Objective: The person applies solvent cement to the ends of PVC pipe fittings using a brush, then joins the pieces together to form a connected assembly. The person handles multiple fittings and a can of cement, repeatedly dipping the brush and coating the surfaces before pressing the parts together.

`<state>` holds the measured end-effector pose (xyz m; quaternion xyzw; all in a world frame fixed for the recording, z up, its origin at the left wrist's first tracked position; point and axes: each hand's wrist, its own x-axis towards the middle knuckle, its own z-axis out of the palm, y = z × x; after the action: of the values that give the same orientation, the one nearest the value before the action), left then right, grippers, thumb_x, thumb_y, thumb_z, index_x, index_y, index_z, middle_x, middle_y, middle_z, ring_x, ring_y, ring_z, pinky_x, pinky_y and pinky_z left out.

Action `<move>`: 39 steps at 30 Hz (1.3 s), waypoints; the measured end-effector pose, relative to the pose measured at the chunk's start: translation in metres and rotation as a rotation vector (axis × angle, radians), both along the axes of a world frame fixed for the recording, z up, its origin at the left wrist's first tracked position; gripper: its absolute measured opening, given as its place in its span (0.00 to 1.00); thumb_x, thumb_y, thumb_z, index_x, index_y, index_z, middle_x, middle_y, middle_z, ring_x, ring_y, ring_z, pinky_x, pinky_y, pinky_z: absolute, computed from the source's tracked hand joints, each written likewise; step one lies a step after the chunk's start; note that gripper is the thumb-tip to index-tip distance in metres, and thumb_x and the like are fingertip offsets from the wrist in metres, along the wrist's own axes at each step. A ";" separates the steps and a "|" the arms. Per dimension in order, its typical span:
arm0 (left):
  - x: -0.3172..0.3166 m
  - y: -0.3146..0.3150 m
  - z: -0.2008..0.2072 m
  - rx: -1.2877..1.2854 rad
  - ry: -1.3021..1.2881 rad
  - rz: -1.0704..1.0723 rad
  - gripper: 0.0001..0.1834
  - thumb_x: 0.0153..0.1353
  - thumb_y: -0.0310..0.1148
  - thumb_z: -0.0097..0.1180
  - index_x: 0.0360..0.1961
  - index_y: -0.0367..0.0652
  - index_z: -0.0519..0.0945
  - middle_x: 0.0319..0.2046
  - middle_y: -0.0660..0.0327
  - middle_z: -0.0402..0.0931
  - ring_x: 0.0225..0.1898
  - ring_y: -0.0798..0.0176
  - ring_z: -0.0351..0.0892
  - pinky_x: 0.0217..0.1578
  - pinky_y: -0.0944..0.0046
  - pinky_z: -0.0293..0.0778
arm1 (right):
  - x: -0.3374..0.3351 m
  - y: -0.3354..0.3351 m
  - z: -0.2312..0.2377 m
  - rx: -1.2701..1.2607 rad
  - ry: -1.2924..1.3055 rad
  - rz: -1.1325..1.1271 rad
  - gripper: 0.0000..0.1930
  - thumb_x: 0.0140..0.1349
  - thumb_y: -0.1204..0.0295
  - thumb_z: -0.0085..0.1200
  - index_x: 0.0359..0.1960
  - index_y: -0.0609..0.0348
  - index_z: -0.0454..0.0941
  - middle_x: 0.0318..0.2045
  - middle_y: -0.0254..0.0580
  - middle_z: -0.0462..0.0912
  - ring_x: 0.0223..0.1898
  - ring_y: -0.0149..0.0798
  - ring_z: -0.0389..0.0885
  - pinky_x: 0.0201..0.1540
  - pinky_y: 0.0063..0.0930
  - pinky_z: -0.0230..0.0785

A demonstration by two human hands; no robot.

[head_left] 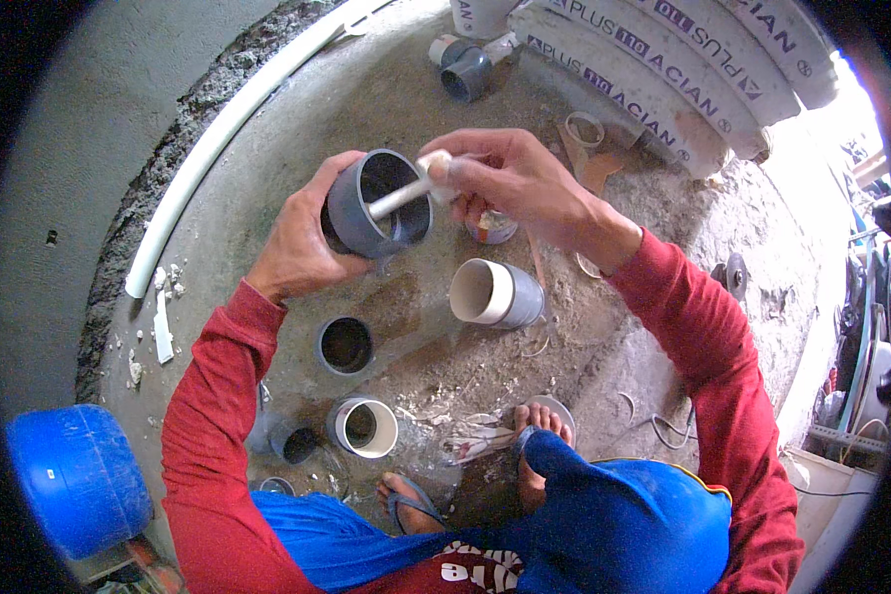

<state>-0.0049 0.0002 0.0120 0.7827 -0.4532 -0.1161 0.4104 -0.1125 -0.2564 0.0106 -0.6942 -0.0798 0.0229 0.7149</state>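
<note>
A short grey plastic pipe coupling (349, 210) is tilted with its round mouth toward my right side. My left hand (302, 238) is closed round its outer wall. With my right hand (520, 178) I pinch the lumpy white end of a white stick (398, 200), whose other end reaches into the coupling's mouth; the tip is hard to make out. Partly behind my right fingers stands a small can (493, 230). Below it on the floor lies a grey pipe fitting with a cream inner sleeve (500, 294).
Several more fittings stand on the dusty floor, among them a grey ring (345, 346) and a cream-lined one (364, 427). A long white pipe (218, 139) runs along the wall. Large printed pipes (643, 69) lie at the back right. A blue drum (79, 480) is at the left.
</note>
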 end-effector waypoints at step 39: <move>-0.006 0.002 -0.005 0.082 -0.363 0.062 0.52 0.34 0.29 0.75 0.67 0.46 0.69 0.58 0.50 0.77 0.60 0.43 0.76 0.65 0.50 0.71 | -0.011 0.006 -0.012 0.170 0.145 -0.332 0.24 0.72 0.61 0.61 0.60 0.68 0.75 0.43 0.42 0.83 0.35 0.28 0.84 0.39 0.20 0.79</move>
<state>-0.0113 0.0017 0.0066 0.8204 -0.4904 0.0214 0.2931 -0.1236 -0.2507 -0.0014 -0.6314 0.0859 -0.0520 0.7690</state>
